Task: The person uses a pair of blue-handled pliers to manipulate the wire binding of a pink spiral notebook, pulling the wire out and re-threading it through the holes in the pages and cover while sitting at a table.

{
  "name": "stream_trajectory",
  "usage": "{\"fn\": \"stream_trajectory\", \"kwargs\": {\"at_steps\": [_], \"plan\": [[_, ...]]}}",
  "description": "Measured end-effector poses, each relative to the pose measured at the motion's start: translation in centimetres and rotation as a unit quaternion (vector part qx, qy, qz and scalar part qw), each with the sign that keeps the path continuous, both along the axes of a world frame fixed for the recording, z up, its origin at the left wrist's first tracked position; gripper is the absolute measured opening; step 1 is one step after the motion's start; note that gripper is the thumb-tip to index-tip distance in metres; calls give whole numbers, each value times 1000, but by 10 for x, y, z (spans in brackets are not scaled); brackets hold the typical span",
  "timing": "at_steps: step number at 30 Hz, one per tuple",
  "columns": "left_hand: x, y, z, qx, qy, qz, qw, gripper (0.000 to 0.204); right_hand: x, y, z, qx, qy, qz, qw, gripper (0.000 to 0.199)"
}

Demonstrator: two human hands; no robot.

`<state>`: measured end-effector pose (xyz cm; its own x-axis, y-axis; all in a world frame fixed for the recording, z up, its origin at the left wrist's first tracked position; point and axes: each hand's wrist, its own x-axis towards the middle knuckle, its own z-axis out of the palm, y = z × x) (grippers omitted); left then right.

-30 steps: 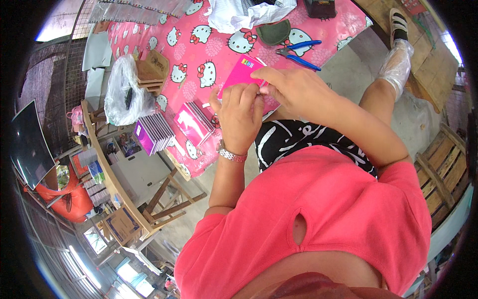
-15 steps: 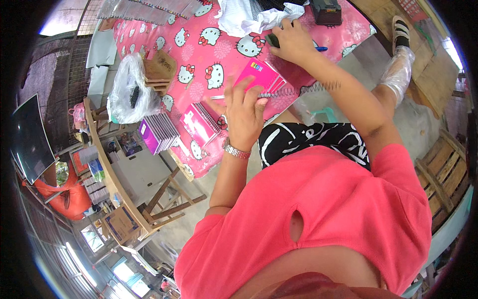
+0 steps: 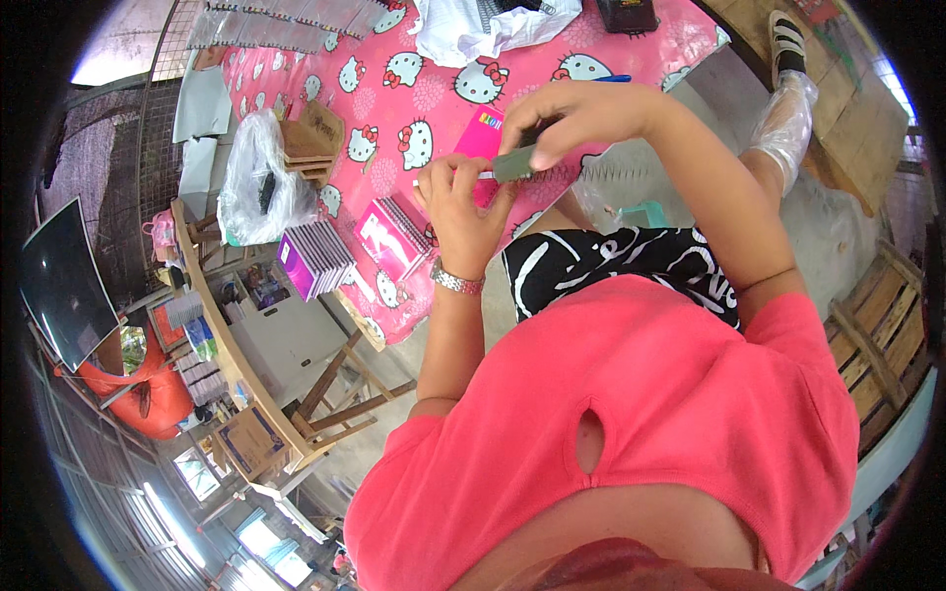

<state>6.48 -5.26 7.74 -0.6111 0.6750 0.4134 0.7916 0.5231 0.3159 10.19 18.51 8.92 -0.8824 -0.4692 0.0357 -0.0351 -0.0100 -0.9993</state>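
My left hand, a silver watch on its wrist, closes with bent fingers on the near edge of a small pink notebook. My right hand grips a dark green pad and rests it at that same edge, close to my left fingertips. A dark wire coil sticks out to the right from under the pad, past the table edge. The pad and both hands cover much of the notebook.
Left of my hands sit a bound pink notebook stack and a purple notebook stack. Beyond them are a clear plastic bag and brown wooden blocks. White crumpled wrapping, a black box and a blue pen lie farther off.
My right hand has come left and nearer with the green pad, from the far side of the notebook to the coil. My left fingers have drawn in.
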Motion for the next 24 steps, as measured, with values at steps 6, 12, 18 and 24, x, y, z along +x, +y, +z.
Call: {"fn": "stream_trajectory", "kwargs": {"at_steps": [6,12,18,24], "plan": [[-1,-3,-3,1,1,-3,1000,42,-3,-7,-1,-212,-16,29,977,34],[-3,-3,-4,26,-8,-9,1000,44,-7,-5,1,-177,-44,22,983,43],[-3,-6,0,6,-17,-6,1000,47,-10,-8,4,58,12,-72,996,46],[-14,-17,2,24,-14,5,1000,44,-26,-14,-4,116,50,-66,990,41]]}}
